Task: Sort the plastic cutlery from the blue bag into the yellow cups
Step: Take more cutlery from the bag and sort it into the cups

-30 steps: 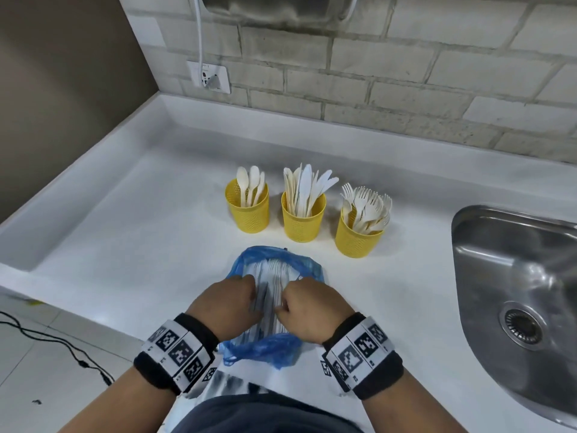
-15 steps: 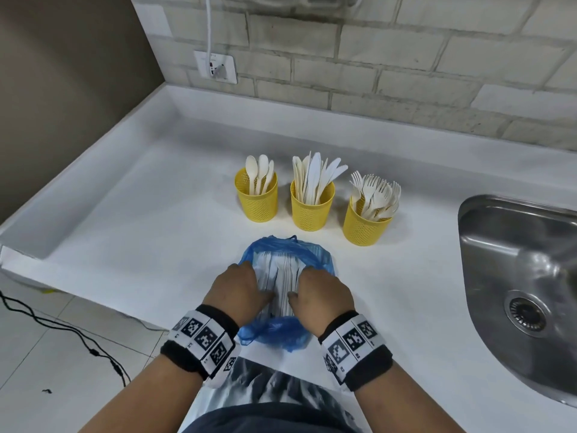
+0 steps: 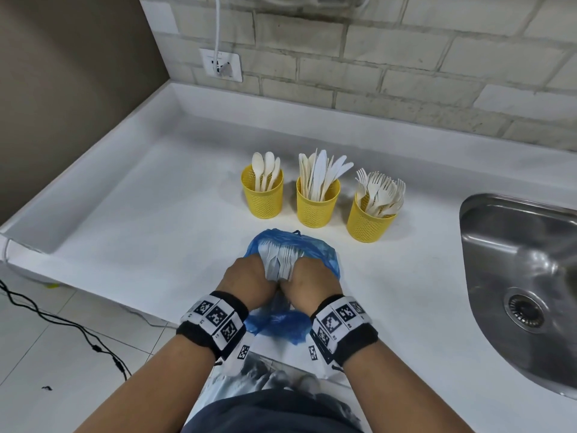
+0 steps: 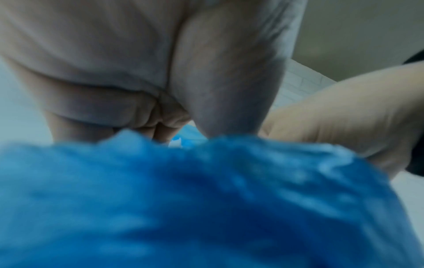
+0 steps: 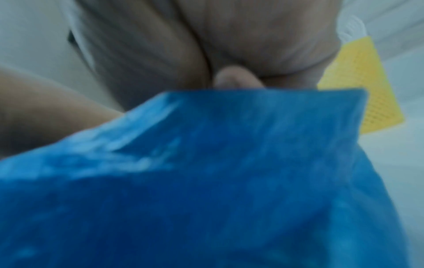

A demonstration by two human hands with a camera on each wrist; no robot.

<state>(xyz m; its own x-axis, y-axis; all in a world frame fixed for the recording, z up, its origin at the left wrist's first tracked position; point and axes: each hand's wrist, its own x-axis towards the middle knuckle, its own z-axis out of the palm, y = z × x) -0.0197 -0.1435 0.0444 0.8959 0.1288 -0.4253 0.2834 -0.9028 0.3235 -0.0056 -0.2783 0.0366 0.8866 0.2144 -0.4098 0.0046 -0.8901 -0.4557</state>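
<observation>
Crinkled blue bag (image 3: pixel 324 254) gripped by left hand (image 3: pixel 249 281), right hand (image 3: pixel 312 284).

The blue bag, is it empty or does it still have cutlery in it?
Not empty: white cutlery shows bunched inside the blue bag between both hands.

On the bench (image 3: pixel 131 220) we see three cups in a row across the far middle: the left cup (image 3: pixel 263 198) with spoons in it, the middle cup (image 3: pixel 317 206) with knives, the right cup (image 3: pixel 368 220) with forks. Just near of the middle cup lies the bag (image 3: pixel 324 254) with a bundle of cutlery (image 3: pixel 281 260) in it, between our left hand (image 3: pixel 249 282) and right hand (image 3: pixel 312 285). The sink (image 3: pixel 518 276) sits at the right; the wall socket (image 3: pixel 221 64) is far left.
</observation>
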